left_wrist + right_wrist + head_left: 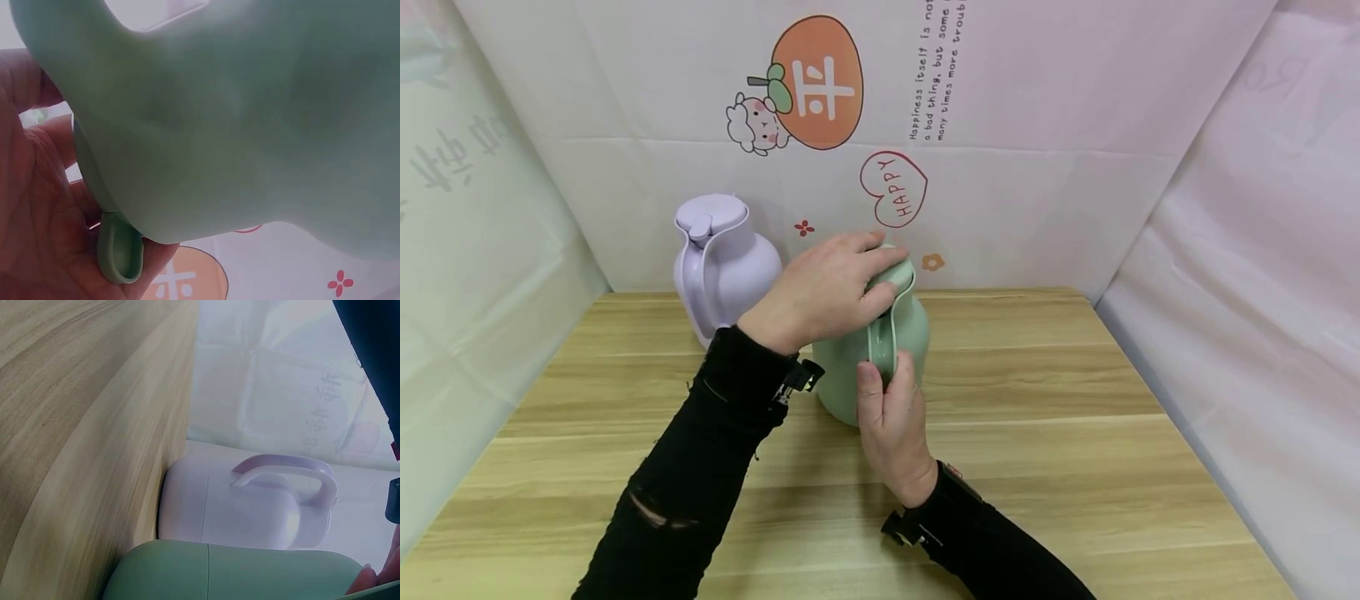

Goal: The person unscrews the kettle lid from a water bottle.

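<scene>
A pale green vacuum jug [838,387] stands upright on the wooden table. My left hand [823,287] lies over its top and grips the green lid [898,275], with fingers spread round the edge. Seen from the left wrist, a small green tab [120,250] juts from the lid beside the palm, and the jug's body [219,125] fills most of that view. Lower down, my right hand [895,425] holds the jug's handle [882,342], its thumb uppermost. Left fingertips [365,578] show at the jug's top in the right wrist view.
A lilac jug [737,267] of the same shape stands behind and left of the green one, close to the back cloth [1037,217]. White printed cloth also hangs along both sides of the wooden table [1037,417].
</scene>
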A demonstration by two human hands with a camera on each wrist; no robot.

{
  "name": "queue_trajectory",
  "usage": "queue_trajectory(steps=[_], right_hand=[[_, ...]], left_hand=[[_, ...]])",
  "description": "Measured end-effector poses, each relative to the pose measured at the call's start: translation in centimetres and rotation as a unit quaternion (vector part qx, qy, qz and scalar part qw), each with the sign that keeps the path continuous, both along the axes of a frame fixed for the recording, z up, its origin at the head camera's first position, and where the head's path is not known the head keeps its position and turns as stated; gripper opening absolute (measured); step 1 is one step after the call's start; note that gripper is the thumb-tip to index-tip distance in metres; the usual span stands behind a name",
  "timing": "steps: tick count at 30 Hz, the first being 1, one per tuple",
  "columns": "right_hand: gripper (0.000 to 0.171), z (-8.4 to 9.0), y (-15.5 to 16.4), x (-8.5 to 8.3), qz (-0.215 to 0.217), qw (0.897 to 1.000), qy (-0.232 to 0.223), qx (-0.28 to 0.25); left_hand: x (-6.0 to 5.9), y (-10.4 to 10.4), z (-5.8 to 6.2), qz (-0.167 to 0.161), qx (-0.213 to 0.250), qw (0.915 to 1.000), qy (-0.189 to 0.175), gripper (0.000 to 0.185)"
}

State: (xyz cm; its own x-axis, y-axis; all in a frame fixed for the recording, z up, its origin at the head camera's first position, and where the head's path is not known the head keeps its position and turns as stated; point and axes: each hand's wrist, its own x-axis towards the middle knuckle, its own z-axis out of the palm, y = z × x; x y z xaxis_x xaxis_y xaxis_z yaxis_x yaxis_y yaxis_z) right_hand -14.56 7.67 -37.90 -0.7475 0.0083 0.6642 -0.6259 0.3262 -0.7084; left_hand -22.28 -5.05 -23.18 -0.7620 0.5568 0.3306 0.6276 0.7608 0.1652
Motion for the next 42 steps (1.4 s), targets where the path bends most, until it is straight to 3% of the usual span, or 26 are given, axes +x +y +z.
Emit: queue_trajectory(steps=[4, 12, 28, 42], right_hand=[[0.02, 0.0, 0.0, 0.0, 0.003, 1.0, -0.003, -0.003], [0.023, 0.0, 0.0, 0.0, -0.004, 1.0, 0.0, -0.002], [0.021, 0.1, 0.0, 0.0, 0.01, 1.0, 0.0, -0.008], [0.023, 0.1, 0.0, 0.0, 0.002, 1.0, 0.005, -0.005]], left_hand=[[0.1, 0.0, 0.2, 0.002, -0.002, 1.0, -0.001, 0.048], [0.2, 0.2, 0.0, 0.008, -0.001, 0.999, 0.043, 0.046], [0.4, 0.7, -0.2, 0.042, -0.005, 0.9959, 0.08, 0.045], [0.6, 1.2, -0.4, 0.1, 0.008, 0.9924, 0.073, 0.054]])
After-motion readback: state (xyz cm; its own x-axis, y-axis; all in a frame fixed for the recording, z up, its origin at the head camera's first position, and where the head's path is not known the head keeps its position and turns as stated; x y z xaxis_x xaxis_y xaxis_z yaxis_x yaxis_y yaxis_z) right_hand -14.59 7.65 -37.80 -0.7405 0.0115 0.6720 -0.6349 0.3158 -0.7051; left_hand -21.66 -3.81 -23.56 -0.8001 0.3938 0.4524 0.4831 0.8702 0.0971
